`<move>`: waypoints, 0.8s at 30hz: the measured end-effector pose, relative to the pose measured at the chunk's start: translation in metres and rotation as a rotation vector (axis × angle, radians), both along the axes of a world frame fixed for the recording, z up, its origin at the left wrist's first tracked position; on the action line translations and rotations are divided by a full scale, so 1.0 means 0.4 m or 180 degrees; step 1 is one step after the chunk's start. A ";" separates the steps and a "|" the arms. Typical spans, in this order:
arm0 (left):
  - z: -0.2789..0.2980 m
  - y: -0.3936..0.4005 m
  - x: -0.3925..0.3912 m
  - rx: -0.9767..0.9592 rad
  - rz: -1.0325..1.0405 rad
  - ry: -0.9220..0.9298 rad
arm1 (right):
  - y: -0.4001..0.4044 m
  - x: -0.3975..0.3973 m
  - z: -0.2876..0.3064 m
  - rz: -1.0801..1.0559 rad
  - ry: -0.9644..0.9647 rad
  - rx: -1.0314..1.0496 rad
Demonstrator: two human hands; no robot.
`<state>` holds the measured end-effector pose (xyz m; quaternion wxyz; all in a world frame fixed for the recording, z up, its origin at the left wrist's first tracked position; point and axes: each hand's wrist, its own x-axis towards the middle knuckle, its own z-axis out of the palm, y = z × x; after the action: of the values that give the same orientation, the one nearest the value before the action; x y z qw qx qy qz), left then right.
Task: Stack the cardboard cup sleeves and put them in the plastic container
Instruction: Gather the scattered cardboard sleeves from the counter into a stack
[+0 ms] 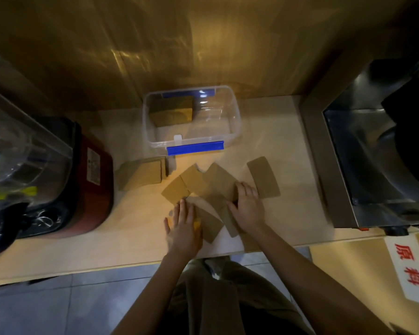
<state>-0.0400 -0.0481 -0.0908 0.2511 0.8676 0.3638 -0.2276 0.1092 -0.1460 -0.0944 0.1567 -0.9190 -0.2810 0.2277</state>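
Note:
Several flat brown cardboard cup sleeves (205, 183) lie scattered and overlapping on the counter in front of me. My left hand (183, 226) rests flat on the nearest ones, fingers apart. Palm down, my right hand (248, 206) presses on the sleeves to the right. One sleeve (264, 177) lies apart, further right. A stack of sleeves (143, 174) sits to the left. Behind them stands the clear plastic container (235, 117) with blue clips, and a stack of sleeves (171, 111) fills its left part.
A red-based blender with a clear jug (92, 175) stands at the left. A steel machine (373, 146) fills the right side. A wooden wall (179, 44) backs the counter. The counter's front edge (107, 267) runs just under my wrists.

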 end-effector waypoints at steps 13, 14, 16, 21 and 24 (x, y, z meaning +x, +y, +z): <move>0.109 0.107 0.045 -0.2174 0.2263 -0.1499 | 0.002 -0.069 0.151 -0.0290 0.0724 0.1320; 0.124 0.115 0.040 -0.2655 0.2551 -0.1740 | 0.008 -0.086 0.163 -0.0267 0.0857 0.1401; 0.139 0.123 0.026 -0.3593 0.2905 -0.2261 | 0.019 -0.120 0.180 -0.0213 0.0972 0.1519; 0.150 0.106 0.008 -0.4739 0.3411 -0.3069 | 0.046 -0.172 0.196 0.0310 0.0760 0.1616; 0.147 0.094 0.007 -0.5188 0.3915 -0.3450 | 0.048 -0.188 0.206 0.0628 0.0697 0.1476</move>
<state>-0.0371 -0.0105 -0.0321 0.9279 0.1083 0.3146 0.1680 0.0340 -0.1266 -0.0119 0.3695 -0.7967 -0.3952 0.2695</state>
